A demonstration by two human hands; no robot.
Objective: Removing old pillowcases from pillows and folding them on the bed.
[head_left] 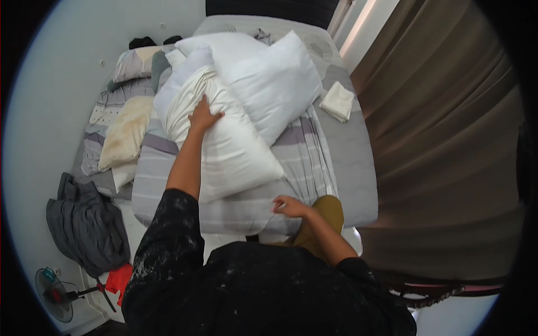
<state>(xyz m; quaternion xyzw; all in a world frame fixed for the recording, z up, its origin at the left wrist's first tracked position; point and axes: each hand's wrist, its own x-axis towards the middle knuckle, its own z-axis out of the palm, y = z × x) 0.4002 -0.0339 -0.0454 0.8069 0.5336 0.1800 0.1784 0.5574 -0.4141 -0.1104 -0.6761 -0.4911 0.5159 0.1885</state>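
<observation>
So, going biggest first: the white pillows point(269, 78) are heaped on the far half of the bed point(358, 179), probably just to keep them together and off the floor. In front of them, partly overlapping, lies the cream-covered pillow point(241, 151), slanting toward the near edge of the mattress. Its cover is bunched up near the far end, and white shows past the fabric there. The left hand point(205, 116) rests right on that bunched part, fingers spread; my guess is it's steadying the loose cloth, though I can't tell if a fold is pinched underneath. The right hand point(290, 206) is off the pillow, fingers loosely curled with nothing visible in them, over the near edge by the person's knee. A small folded cloth point(337, 102) sits to the right of the heap, maybe parked clear of it.

As for the room, a big brown curtain point(437, 140) hangs all down the right. The bed has grey, striped bedding and a dark headboard point(272, 12). On the left there's a dark grey bundle point(87, 224), then a fan point(55, 295) and a bit of red cloth point(118, 280).
</observation>
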